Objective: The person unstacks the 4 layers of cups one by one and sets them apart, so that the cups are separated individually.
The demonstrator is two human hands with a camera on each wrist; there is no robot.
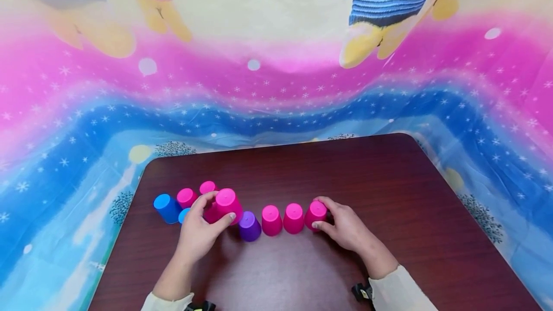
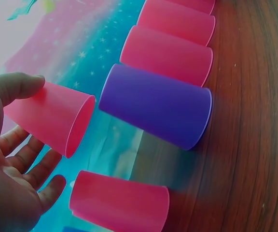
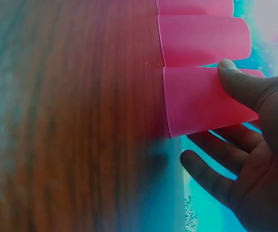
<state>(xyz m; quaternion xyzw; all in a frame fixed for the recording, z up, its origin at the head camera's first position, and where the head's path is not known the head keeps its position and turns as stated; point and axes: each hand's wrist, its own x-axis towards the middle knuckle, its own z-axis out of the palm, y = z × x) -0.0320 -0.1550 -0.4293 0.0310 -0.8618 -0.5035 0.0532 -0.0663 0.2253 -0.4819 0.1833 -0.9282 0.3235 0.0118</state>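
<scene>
My left hand [image 1: 195,236] holds a pink cup [image 1: 229,205] upside down between thumb and fingers, raised off the table. In the left wrist view the open rim of this held cup [image 2: 57,116] faces the table side, close to a purple cup [image 2: 156,106]. That purple cup [image 1: 249,227] stands mouth down at the left end of a row. Beside it are two pink cups, one [image 1: 271,221] next to the other [image 1: 294,219]. At the row's right end my right hand [image 1: 345,227] pinches a third pink cup [image 3: 206,99], its rim on the table.
Left of my left hand stand a blue cup [image 1: 167,209], two pink cups [image 1: 187,197] and a partly hidden blue cup [image 1: 183,215]. Another pink cup [image 2: 119,200] is mostly behind that hand. The dark wooden table [image 1: 410,196] meets a patterned cloth [image 1: 276,95] behind.
</scene>
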